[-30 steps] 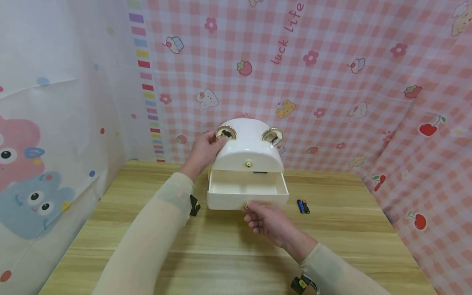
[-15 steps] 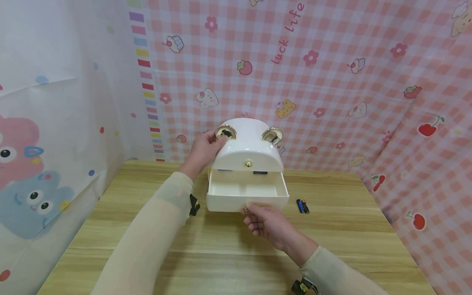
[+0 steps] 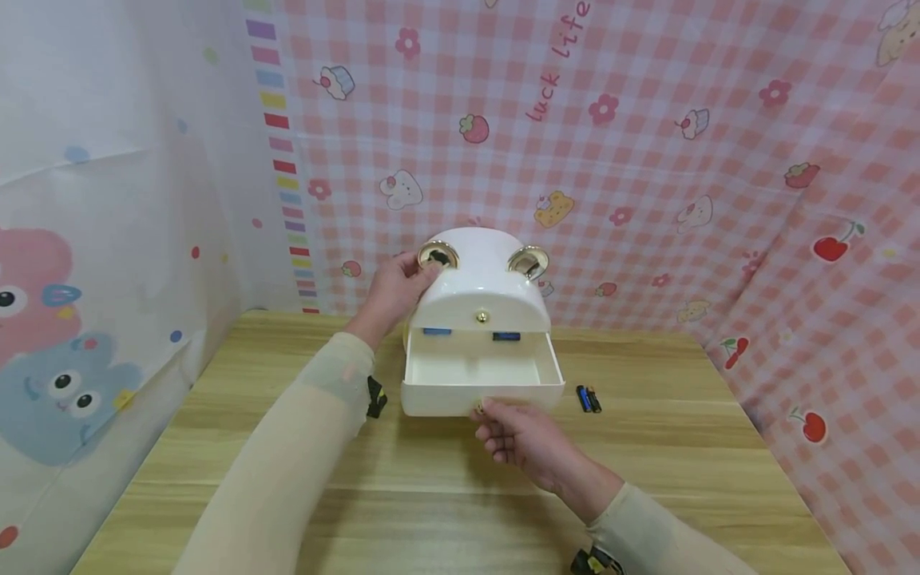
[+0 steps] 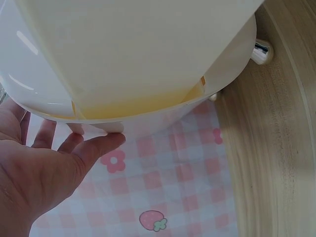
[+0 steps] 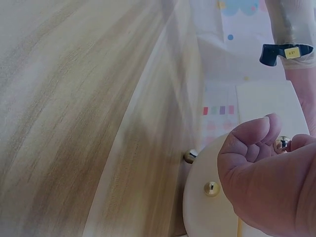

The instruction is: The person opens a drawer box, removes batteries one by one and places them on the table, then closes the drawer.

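Observation:
A glossy white drawer box (image 3: 481, 271) with two gold-rimmed ears stands at mid table in the head view. Its lower drawer (image 3: 424, 399) is pulled out. My right hand (image 3: 528, 443) pinches the drawer's gold knob (image 5: 282, 144) between thumb and finger. My left hand (image 3: 398, 291) grips the box's upper left side below the left ear (image 3: 438, 255); in the left wrist view its fingertips lie along the box's curved edge. Inside the drawer, toward the back, lie a blue battery (image 3: 437, 331) on the left and a darker battery (image 3: 506, 336) on the right.
Two batteries (image 3: 588, 398) lie side by side on the wooden table (image 3: 668, 447), right of the drawer. Another gold knob (image 3: 482, 317) sits on the box front above the drawer. Printed cloth (image 3: 647, 160) hangs behind the table and on both sides.
The drawer has slid a little farther out toward me with my right hand on its knob, bringing the battery at the back left into view. My left hand stays on the box.

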`<state>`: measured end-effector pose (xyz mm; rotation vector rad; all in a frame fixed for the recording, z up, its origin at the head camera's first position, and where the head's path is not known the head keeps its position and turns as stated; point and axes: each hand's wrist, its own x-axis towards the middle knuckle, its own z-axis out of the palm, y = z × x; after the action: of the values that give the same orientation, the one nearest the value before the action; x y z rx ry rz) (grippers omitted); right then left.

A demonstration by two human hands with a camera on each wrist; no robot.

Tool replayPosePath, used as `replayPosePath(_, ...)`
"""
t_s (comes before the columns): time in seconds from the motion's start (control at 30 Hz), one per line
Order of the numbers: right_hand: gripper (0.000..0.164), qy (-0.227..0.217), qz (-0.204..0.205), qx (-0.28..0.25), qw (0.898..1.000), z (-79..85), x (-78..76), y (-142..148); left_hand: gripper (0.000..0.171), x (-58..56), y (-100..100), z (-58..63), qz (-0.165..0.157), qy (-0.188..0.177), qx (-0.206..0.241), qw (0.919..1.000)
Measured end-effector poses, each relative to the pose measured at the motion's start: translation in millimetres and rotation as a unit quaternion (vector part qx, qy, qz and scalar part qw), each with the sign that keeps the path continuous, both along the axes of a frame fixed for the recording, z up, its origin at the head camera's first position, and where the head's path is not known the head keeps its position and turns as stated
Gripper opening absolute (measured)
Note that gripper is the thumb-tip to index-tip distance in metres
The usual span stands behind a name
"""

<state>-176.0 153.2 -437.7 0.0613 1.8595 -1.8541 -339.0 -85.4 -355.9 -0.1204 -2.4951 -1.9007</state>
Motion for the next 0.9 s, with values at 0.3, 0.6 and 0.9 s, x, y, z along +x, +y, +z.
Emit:
replayPosePath(0.3,0.043,-0.004,0.000,-0.004,1.000,0.4,3.9,0.8,0.042,0.9,-0.1,2.0,-0.003,-0.006,0.002,1.0000)
replayPosePath(0.6,0.043,-0.006,0.002,-0.010,1.000,1.6,7.0,2.1,0.040,4.3,0.3,5.4,-0.004,-0.009,0.006,0.9999)
replayPosePath(0.9,0.044,-0.004,0.005,-0.012,1.000,0.6,9.9,3.4,0.039,3.0,0.6,4.1,-0.006,-0.003,0.005,1.0000)
